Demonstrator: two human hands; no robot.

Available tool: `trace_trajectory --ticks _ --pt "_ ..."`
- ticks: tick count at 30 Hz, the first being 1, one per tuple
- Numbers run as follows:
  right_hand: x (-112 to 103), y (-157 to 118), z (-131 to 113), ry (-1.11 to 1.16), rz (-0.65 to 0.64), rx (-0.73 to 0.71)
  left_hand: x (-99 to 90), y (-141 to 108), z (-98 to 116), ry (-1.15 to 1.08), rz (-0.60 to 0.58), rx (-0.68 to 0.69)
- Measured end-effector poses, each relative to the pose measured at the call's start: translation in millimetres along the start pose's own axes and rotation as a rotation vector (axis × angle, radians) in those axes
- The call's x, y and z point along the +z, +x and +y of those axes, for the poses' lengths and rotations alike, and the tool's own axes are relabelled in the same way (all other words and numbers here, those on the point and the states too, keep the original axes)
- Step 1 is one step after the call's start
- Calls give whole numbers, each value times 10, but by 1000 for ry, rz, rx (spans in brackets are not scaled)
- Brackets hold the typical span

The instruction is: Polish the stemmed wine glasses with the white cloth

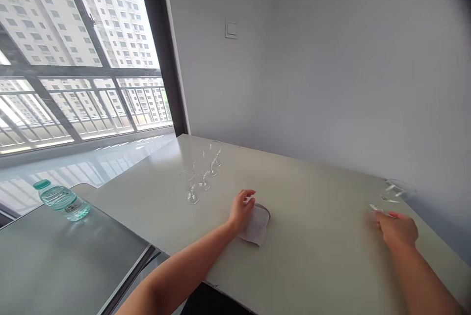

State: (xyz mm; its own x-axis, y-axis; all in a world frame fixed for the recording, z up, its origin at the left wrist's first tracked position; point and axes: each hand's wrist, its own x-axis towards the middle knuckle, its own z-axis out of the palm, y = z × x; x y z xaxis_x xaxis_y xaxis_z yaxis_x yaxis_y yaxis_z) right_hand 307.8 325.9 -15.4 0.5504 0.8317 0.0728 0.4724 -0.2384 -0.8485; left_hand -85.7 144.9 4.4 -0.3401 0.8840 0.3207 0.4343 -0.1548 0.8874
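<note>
My left hand (243,213) rests at the left edge of a folded greyish cloth (258,222) on the table. Its fingers are loosely curled, with a gap between thumb and forefinger, and they grip nothing. Far to the right, my right hand (399,229) has its fingers closed at the foot of a clear stemmed glass (395,191). This glass stands near the table's right edge, and its foot is slightly blurred. Several more stemmed glasses (192,196) stand upright in a slanting row beyond my left hand.
The pale table (312,256) meets a grey wall behind. On a lower, darker glass-topped surface (91,261) at the left is a clear bottle (64,201) with a green cap. A large window (81,60) is at the far left, and a switch (231,29) is on the wall.
</note>
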Motion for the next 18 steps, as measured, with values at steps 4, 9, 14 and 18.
trace_trajectory --ticks 4,9,14,18 --pt "-48 -26 97 123 -92 127 -356 -179 172 -114 298 209" --pt "62 -659 -249 163 -255 -383 -978 -390 -29 -55 877 402" --pt "300 -2222 -920 10 -715 -1017 -1391 -278 -438 -41 862 -201" --pt "536 -3046 -986 -287 -687 -1478 -1436 -175 -585 -173 591 -360"
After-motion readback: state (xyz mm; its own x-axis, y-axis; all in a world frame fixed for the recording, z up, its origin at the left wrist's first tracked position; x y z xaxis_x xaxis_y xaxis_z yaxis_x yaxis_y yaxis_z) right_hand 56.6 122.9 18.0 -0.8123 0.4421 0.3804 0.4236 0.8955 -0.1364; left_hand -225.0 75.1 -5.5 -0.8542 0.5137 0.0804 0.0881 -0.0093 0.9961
